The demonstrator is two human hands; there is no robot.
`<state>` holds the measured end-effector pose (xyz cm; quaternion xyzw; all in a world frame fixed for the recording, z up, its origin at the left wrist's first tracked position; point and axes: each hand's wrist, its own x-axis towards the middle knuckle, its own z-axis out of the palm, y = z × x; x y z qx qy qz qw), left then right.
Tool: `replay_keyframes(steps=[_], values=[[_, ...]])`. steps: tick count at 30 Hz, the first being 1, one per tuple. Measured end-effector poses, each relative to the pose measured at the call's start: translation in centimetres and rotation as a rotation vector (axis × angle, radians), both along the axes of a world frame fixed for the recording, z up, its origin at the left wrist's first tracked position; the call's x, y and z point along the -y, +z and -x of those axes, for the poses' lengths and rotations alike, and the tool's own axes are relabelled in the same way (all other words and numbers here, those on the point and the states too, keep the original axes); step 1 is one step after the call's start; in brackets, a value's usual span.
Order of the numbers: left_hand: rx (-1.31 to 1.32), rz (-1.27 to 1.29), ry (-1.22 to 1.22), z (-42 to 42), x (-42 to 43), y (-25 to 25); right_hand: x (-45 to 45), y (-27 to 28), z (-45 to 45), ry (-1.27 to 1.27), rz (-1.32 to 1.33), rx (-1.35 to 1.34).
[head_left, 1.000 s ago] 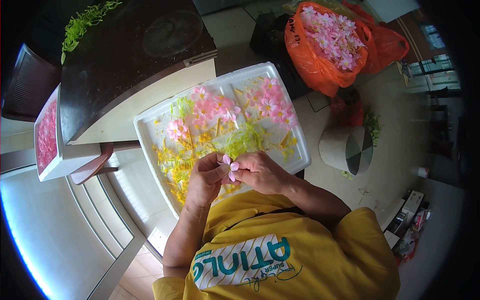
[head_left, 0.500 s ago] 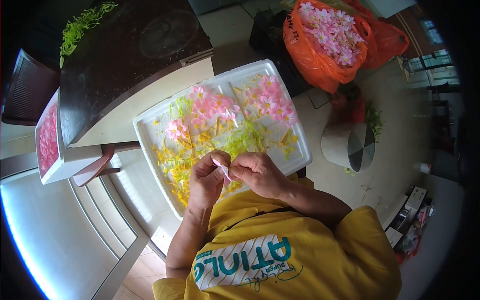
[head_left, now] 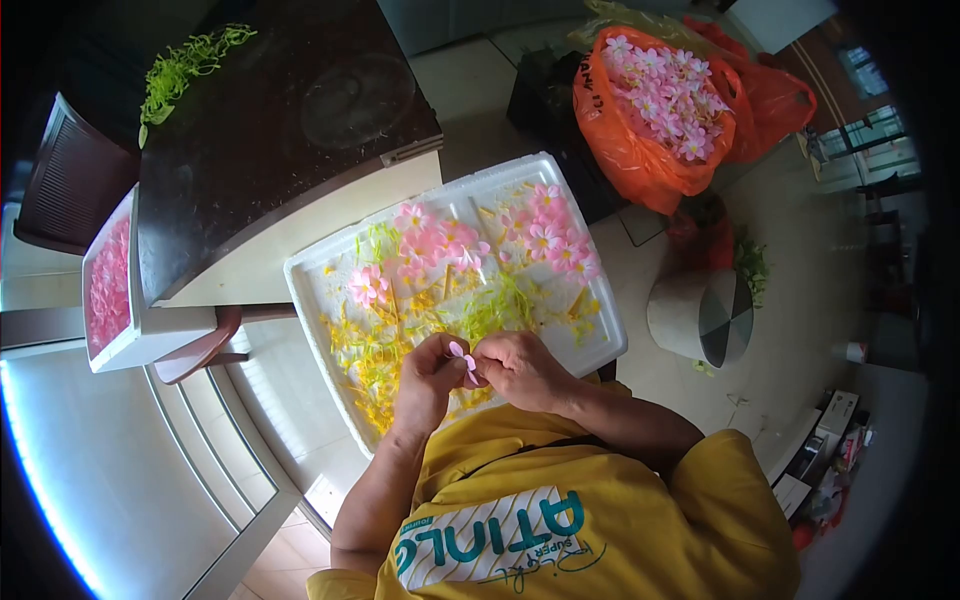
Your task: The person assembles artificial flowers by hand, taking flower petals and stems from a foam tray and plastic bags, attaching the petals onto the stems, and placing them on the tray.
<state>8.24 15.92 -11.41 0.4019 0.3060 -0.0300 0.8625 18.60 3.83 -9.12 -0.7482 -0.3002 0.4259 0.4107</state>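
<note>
Close in front of my yellow shirt, both hands meet over the near edge of a white foam tray (head_left: 318,318). A small pink artificial flower (head_left: 463,358) is pinched in my left hand (head_left: 428,380), its petals showing between the thumbs. My right hand (head_left: 523,370) has its fingers pressed together against the flower's other side; whatever they grip there is hidden. In the tray lie finished-looking pink flowers (head_left: 548,238), light green stem pieces (head_left: 497,306) and many small yellow pieces (head_left: 376,405).
An orange plastic bag (head_left: 640,170) full of pink flowers stands at the back right. A dark table (head_left: 270,150) with a green bundle (head_left: 185,75) is at the left, beside a white box (head_left: 140,335) of pink petals. A grey round stool (head_left: 685,310) stands right of the tray.
The pink flower has turned in my fingers, and its petals now show more spread. My hands stay together; the whole view has shifted slightly, moving the scene down and right.
</note>
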Motion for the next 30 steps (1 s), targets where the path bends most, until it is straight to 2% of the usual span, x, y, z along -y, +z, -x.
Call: replay_keyframes(steps=[6,10,11,15,21,25,26,30], values=[[0.018,0.012,0.238,-1.4,0.0,0.9,-1.2,-0.3,-0.1,-0.204,-0.151,-0.19],[-0.024,0.08,0.384,-1.8,-1.7,1.5,-1.5,1.1,-0.3,-0.455,-0.373,-0.66],[-0.021,0.076,0.385,-1.8,-1.8,1.5,-1.3,1.1,-0.4,-0.452,-0.377,-0.659],[-0.045,0.126,0.299,-1.6,-2.1,1.7,0.5,0.9,-1.0,-0.156,-0.296,-0.195],[-0.091,0.139,0.274,-1.6,-0.8,1.8,1.5,-0.4,-0.7,-0.162,-0.314,-0.049],[-0.1,0.129,0.227,-1.7,0.0,1.3,1.5,-0.9,-1.4,-0.186,-0.411,0.385],[-0.096,0.129,0.224,-2.0,0.1,1.2,1.7,-0.8,-1.5,-0.189,-0.411,0.389],[-0.076,0.07,0.063,-3.7,0.4,0.7,2.5,-0.3,-1.4,-0.452,-0.493,-0.119]])
